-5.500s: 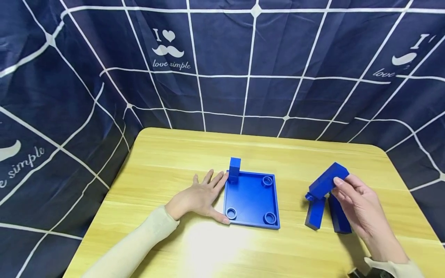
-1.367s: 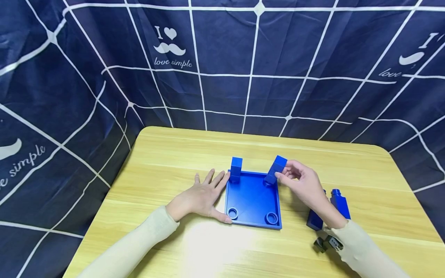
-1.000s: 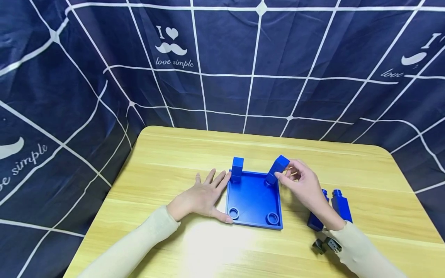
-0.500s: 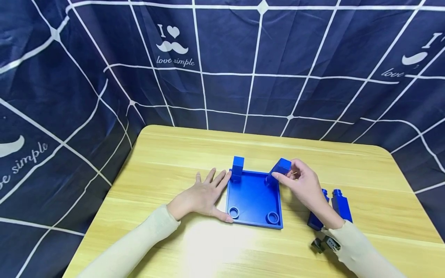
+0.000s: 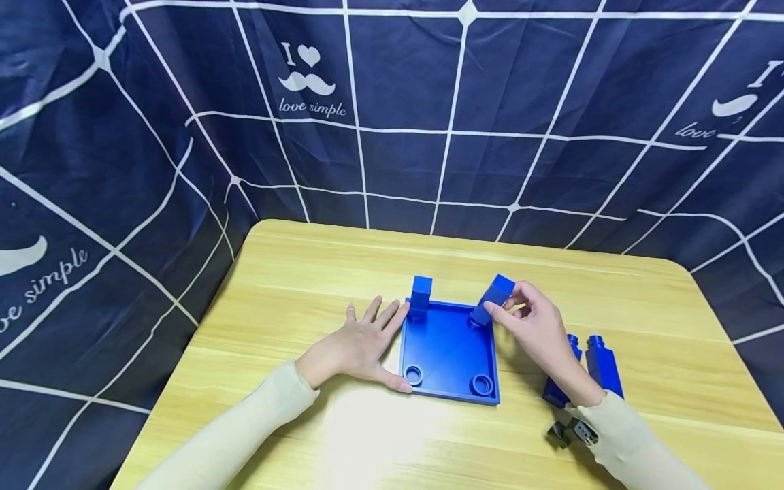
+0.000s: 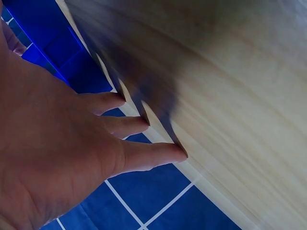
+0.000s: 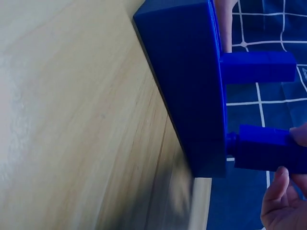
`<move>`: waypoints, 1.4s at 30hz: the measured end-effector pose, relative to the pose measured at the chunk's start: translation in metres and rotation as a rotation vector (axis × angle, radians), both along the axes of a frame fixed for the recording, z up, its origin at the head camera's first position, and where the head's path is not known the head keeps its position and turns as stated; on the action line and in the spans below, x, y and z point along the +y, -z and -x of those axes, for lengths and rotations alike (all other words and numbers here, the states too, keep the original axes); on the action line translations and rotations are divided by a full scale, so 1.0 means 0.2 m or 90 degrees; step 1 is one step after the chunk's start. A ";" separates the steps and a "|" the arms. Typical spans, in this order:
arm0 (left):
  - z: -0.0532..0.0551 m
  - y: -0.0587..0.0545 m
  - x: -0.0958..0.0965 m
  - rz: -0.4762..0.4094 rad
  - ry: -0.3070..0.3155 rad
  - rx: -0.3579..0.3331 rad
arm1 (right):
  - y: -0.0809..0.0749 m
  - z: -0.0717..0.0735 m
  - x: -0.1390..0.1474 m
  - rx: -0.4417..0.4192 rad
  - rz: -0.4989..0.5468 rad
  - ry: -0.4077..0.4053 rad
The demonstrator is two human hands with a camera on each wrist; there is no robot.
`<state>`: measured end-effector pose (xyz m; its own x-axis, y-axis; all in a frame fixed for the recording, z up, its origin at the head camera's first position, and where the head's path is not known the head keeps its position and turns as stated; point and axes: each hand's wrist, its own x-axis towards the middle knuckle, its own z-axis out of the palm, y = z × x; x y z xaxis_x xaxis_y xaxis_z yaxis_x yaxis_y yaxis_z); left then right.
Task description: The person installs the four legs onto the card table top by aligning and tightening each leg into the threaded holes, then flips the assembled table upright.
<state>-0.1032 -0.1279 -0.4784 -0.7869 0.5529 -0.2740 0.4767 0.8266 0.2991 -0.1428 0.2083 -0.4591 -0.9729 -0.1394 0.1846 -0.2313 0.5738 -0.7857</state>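
Observation:
A shallow blue square panel point(image 5: 449, 350) with a raised rim lies on the table. One blue square leg point(image 5: 420, 297) stands upright in its back left corner, and round sockets point(image 5: 482, 385) show at the two front corners. My right hand point(image 5: 535, 323) pinches a second blue leg point(image 5: 495, 298) between thumb and fingers; this leg leans right, its narrow end at the back right socket. In the right wrist view, the held leg's neck point(image 7: 231, 143) meets the panel. My left hand point(image 5: 364, 346) lies palm down with fingers spread, thumb and index finger against the panel's left edge.
Two more blue legs with threaded ends lie to the right, one point(image 5: 603, 367) in plain view and one point(image 5: 556, 391) partly behind the right forearm. A black device point(image 5: 576, 432) sits at the right wrist. Dark blue patterned cloth point(image 5: 392, 163) hangs behind the wooden table point(image 5: 306, 265).
My right hand has brought a leg from the right side to the panel's back right socket. Over the last second that leg's tilt shifts slightly. The left hand stays at the panel's edge.

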 end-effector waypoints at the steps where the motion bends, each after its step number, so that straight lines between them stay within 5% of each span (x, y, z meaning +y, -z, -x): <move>1: 0.00 0.00 0.00 -0.001 0.000 0.000 | 0.00 0.00 0.00 0.004 0.002 -0.003; 16: 0.00 0.00 0.01 0.003 -0.005 -0.006 | 0.01 0.03 0.00 0.076 0.006 -0.067; 26: 0.00 0.01 0.00 -0.003 -0.007 -0.001 | 0.03 0.01 -0.01 0.010 0.013 -0.060; 42: 0.00 0.00 0.01 0.009 -0.015 -0.008 | 0.03 0.00 -0.01 0.035 0.000 -0.046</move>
